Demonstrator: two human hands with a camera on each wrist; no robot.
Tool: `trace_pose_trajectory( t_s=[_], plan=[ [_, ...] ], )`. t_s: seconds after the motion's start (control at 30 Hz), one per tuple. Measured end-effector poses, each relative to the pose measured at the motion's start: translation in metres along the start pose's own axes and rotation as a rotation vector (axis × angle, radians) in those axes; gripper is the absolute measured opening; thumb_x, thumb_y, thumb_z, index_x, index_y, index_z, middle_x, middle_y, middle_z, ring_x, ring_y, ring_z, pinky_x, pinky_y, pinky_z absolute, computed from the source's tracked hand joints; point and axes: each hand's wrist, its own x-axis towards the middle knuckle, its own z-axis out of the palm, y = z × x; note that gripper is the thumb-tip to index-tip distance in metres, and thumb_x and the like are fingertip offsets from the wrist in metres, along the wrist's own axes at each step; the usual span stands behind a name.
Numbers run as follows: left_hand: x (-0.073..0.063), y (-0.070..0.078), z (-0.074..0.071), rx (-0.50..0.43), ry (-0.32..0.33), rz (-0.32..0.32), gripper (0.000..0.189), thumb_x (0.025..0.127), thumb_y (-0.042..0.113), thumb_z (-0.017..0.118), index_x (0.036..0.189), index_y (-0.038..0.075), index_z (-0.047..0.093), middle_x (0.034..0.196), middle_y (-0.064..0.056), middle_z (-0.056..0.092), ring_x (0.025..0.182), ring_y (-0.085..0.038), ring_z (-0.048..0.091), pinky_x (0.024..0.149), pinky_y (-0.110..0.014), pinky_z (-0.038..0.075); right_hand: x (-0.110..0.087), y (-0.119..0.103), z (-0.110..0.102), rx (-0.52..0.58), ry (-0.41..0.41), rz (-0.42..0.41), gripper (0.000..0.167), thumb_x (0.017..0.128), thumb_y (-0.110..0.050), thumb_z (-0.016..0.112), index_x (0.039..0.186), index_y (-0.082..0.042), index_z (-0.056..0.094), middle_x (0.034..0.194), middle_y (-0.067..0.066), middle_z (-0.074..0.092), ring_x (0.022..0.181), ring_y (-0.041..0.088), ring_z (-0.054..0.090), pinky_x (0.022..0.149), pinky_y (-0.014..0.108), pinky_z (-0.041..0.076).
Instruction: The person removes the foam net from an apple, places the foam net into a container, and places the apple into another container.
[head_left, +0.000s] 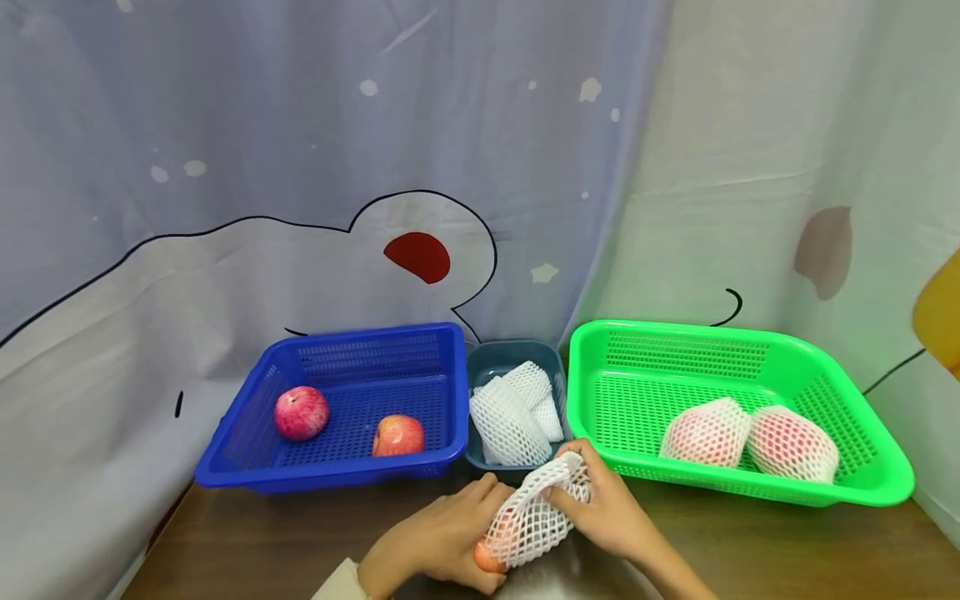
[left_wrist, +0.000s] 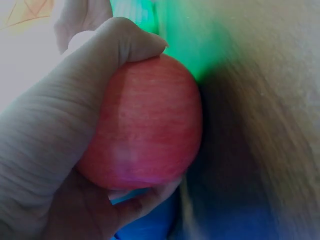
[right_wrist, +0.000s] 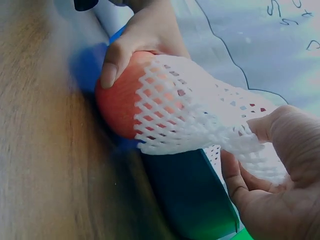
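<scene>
Low in the middle of the head view, my left hand (head_left: pixel 450 533) grips a red apple (left_wrist: pixel 145 125), its thumb and fingers round the fruit. A white foam net sleeve (right_wrist: pixel 170 110) covers part of that apple; the rest shows bare red skin on the left hand's side. My right hand (right_wrist: pixel 280 170) pinches the far end of the sleeve between thumb and fingers. Both hands are over the table, in front of a small dark teal basket (head_left: pixel 517 348) that holds several more foam net sleeves (head_left: pixel 510 421).
On the left stands a blue basket (head_left: pixel 360 332) with two bare apples, one red apple (head_left: pixel 302 413) and one red-yellow apple (head_left: pixel 399 435). A green basket (head_left: pixel 697 332) on the right holds two apples in foam nets (head_left: pixel 707 433). A patterned curtain (head_left: pixel 300 167) hangs behind.
</scene>
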Motion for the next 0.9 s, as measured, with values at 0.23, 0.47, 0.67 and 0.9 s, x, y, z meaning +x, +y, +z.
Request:
trace_pose_trajectory(
  t_s=[0.23, 0.47, 0.67, 0.9],
  plan=[
    [0.002, 0.0, 0.001, -0.032, -0.017, -0.005, 0.085, 0.069, 0.044, 0.081, 0.139, 0.02, 0.04, 0.116, 0.01, 0.051, 0.101, -0.006, 0.054, 0.076, -0.017, 0.051, 0.001, -0.006, -0.006, -0.069, 0.047, 0.02, 0.035, 0.081, -0.021, 0.079, 0.108, -0.02, 0.056, 0.097, 0.001, 0.066, 0.091, 0.017, 0.058, 0.078, 0.033, 0.048],
    [0.002, -0.007, -0.005, -0.017, -0.058, 0.059, 0.104, 0.063, 0.043, 0.087, 0.147, 0.019, 0.031, 0.129, 0.006, 0.05, 0.109, -0.008, 0.056, 0.088, -0.021, 0.053, 0.005, -0.017, -0.013, -0.102, 0.057, 0.032, 0.039, 0.083, -0.022, 0.078, 0.115, -0.021, 0.056, 0.094, 0.003, 0.067, 0.082, 0.013, 0.06, 0.068, 0.028, 0.049],
    [0.002, -0.007, -0.008, -0.011, -0.062, 0.109, 0.105, 0.062, 0.04, 0.089, 0.145, 0.011, 0.032, 0.127, 0.001, 0.051, 0.111, -0.009, 0.055, 0.1, -0.021, 0.048, 0.009, -0.027, -0.018, -0.139, 0.12, 0.079, 0.045, 0.084, -0.022, 0.077, 0.122, -0.017, 0.052, 0.087, 0.006, 0.07, 0.076, 0.012, 0.063, 0.066, 0.03, 0.049],
    [0.003, 0.0, -0.007, 0.206, -0.076, 0.123, 0.082, 0.065, 0.047, 0.085, 0.128, 0.009, 0.047, 0.117, 0.001, 0.048, 0.1, -0.011, 0.051, 0.091, -0.019, 0.049, 0.014, -0.037, -0.027, -0.133, 0.131, 0.072, 0.046, 0.087, -0.022, 0.073, 0.125, -0.015, 0.049, 0.097, 0.012, 0.071, 0.081, 0.015, 0.065, 0.066, 0.031, 0.051]
  ],
)
